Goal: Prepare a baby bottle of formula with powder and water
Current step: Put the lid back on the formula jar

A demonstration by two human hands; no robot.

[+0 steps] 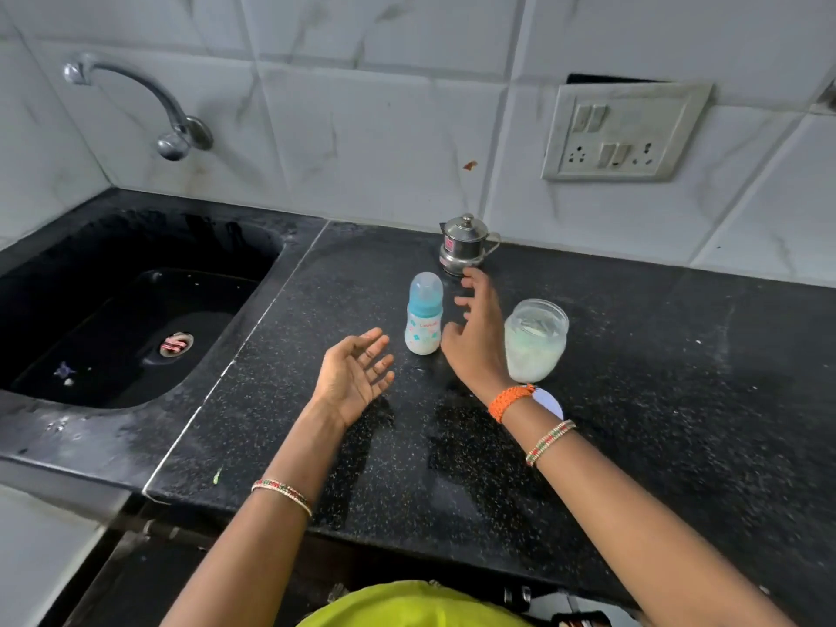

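Observation:
A small baby bottle (424, 315) with a teal collar and a clear cap stands upright on the black speckled counter (656, 400). Just right of it hovers my right hand (477, 330), fingers spread, holding nothing, a few centimetres from the bottle. My left hand (355, 375) is palm-up and open, left of and nearer than the bottle. A clear jar of white powder (534, 342), without a lid, stands right of my right hand. A white lid (549, 402) lies partly hidden behind my right wrist. A small lidded steel pot (466, 244) sits behind the bottle near the wall.
A black sink (135, 310) fills the left side, with a strainer in its drain and a curved steel tap (149, 106) on the tiled wall above. A switch and socket plate (626, 131) is on the wall at the right.

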